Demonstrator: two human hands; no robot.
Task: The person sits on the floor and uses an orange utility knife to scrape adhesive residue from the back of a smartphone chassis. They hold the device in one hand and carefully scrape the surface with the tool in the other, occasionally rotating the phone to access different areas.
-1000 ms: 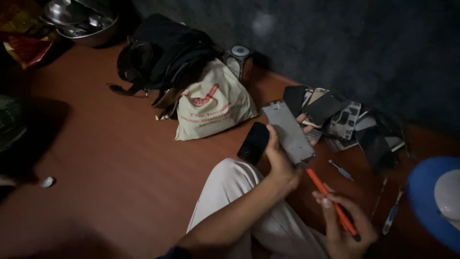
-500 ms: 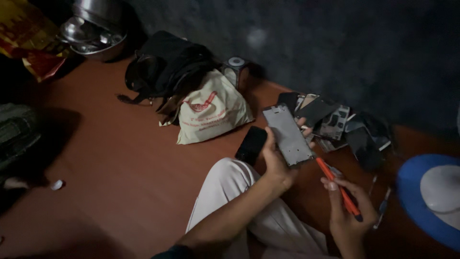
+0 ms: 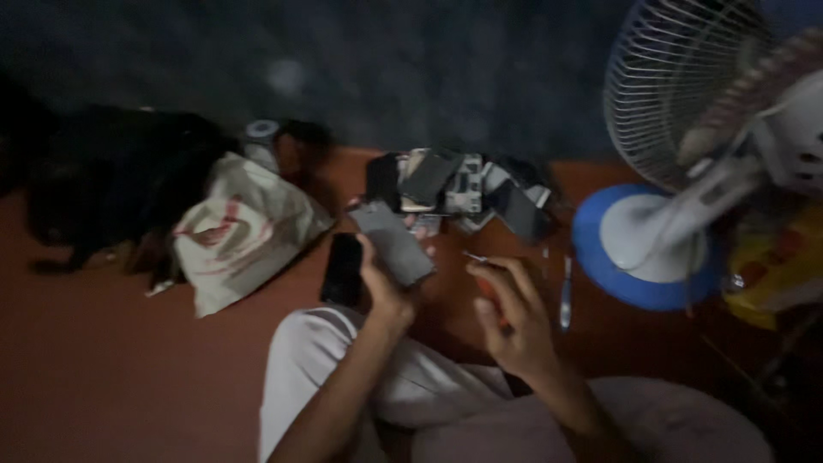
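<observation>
My left hand [image 3: 383,287] holds a grey phone panel [image 3: 393,242] tilted up over my knee. A black phone [image 3: 343,269] lies on the floor just left of that hand. My right hand [image 3: 513,319] grips an orange-handled screwdriver [image 3: 485,279], its metal tip pointing left toward the panel. Beyond both hands, a heap of dismantled phones and parts [image 3: 463,193] rests against the dark wall. My legs in light trousers fill the lower part of the view.
A white cloth bag [image 3: 240,231] and a black bag [image 3: 111,180] lie at the left. A small round tin [image 3: 260,137] stands behind them. A white fan on a blue base [image 3: 639,249] stands at the right, with small tools [image 3: 565,291] beside it.
The view has swung right, bringing the fan into sight and pushing the metal bowls out. My right hand has lifted the screwdriver closer to the panel.
</observation>
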